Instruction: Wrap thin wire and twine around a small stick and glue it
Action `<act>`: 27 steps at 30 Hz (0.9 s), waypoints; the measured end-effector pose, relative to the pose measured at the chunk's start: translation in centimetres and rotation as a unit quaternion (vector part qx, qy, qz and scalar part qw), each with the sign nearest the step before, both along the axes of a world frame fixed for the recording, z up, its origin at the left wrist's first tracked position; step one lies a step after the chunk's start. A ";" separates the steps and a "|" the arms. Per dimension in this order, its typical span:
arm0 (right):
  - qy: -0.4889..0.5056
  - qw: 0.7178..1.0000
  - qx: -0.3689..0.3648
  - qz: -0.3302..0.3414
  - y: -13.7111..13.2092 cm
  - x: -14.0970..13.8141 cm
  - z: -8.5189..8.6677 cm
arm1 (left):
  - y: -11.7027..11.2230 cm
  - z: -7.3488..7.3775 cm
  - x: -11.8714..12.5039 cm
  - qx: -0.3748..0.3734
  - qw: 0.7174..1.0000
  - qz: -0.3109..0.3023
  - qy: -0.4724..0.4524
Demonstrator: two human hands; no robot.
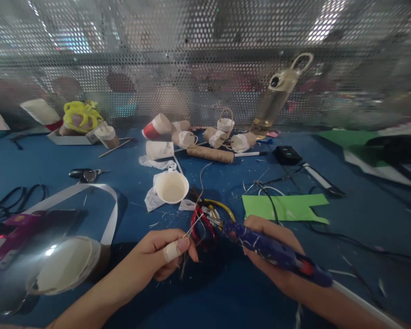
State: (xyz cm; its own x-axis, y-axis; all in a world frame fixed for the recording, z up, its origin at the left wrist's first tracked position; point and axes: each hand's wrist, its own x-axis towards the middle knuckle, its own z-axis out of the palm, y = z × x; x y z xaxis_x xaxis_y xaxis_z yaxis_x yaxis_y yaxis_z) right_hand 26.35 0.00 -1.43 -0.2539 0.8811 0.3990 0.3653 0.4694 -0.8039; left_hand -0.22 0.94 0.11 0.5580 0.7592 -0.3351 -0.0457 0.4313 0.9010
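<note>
My left hand (173, 253), with a white bandage on the thumb, pinches a thin length of twine (193, 225) between thumb and fingers. In my right hand (269, 225) is a blue hot glue gun (277, 251) with a red switch and a white stick at its rear; its metal tip points left, close to the twine. Behind the tip lie red-handled pliers (210, 233) and a tool with a yellow handle (224, 205), their jaws partly hidden. A white paper cup (172, 188) stands beyond my left hand on crumpled white material.
At the back are a twine roll (210, 154), several small twine-wrapped cups (245, 142) and a leaning bottle (276, 98). Green paper (286, 207) and black cables lie right. A round twine-edged piece (66, 265), white ribbon (111, 201), keys (89, 175) and a purple device (12, 237) sit left.
</note>
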 end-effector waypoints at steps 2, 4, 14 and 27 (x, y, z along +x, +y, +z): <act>0.010 0.998 -0.043 0.040 0.1 0.3 -0.1 | -0.1 0.1 0.0 -0.003 1.000 -0.006 -0.001; 0.011 0.996 -0.064 0.053 0.2 0.4 -0.1 | -0.1 0.2 0.0 0.004 1.000 -0.014 0.000; 0.018 0.998 -0.053 0.034 -0.1 -0.2 0.3 | -0.2 0.1 -0.1 0.022 0.999 -0.033 0.006; 0.001 0.999 -0.053 0.007 -0.2 -0.3 0.3 | -0.3 0.0 -0.3 0.042 0.998 -0.041 0.013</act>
